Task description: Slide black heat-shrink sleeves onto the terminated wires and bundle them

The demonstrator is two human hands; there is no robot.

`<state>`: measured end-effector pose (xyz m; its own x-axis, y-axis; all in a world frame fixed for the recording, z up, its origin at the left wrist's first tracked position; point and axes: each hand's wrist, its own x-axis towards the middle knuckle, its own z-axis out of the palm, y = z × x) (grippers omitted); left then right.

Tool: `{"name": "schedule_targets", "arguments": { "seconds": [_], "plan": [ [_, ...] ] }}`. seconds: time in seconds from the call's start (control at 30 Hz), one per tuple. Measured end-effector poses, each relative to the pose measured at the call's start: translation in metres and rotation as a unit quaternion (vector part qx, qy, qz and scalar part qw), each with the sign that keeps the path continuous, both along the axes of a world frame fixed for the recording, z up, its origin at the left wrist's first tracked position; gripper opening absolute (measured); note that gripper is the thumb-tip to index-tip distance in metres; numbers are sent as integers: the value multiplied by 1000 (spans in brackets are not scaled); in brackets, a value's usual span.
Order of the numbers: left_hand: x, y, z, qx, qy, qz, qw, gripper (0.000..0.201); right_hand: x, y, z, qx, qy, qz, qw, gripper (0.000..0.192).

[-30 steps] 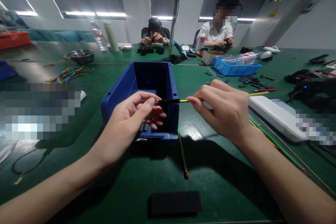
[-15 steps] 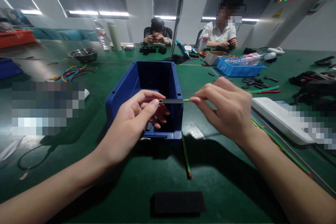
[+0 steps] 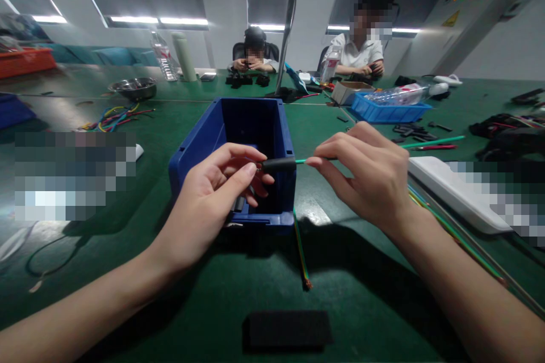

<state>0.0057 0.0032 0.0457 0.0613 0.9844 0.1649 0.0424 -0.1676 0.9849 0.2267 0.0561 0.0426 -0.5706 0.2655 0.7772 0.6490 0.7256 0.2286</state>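
Note:
My left hand [image 3: 215,195] pinches one end of a short black tube [image 3: 279,165] between thumb and forefinger, over the near end of a blue plastic bin [image 3: 200,139]. My right hand [image 3: 370,178] pinches a thin green wire [image 3: 430,142] that enters the tube's right end and runs off to the right behind the hand. More short black tube pieces [image 3: 239,204] lie in the bin under my left fingers.
A green-yellow wire [image 3: 301,254] lies on the green table before the bin, with a black foam pad [image 3: 286,329] nearer me. A white box [image 3: 455,193] and more wires sit at right, a blue tray [image 3: 385,113] beyond. Two people sit across the table.
The wire at my right hand now shows green instead of yellow. The tube looks rounder and covers more of the wire. Both hands stay in nearly the same place.

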Motion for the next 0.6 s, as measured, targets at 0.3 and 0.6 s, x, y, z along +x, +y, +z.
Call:
{"name": "schedule_targets", "arguments": {
  "seconds": [0.3,0.6],
  "plan": [
    [-1,-1,-3,15,-13,-7,1000,9,-1,-1,0,10,16,18,1000,11],
    [0,-1,-3,23,-27,15,999,9,-1,-3,2,3,-6,36,999,24]
  ]
}}
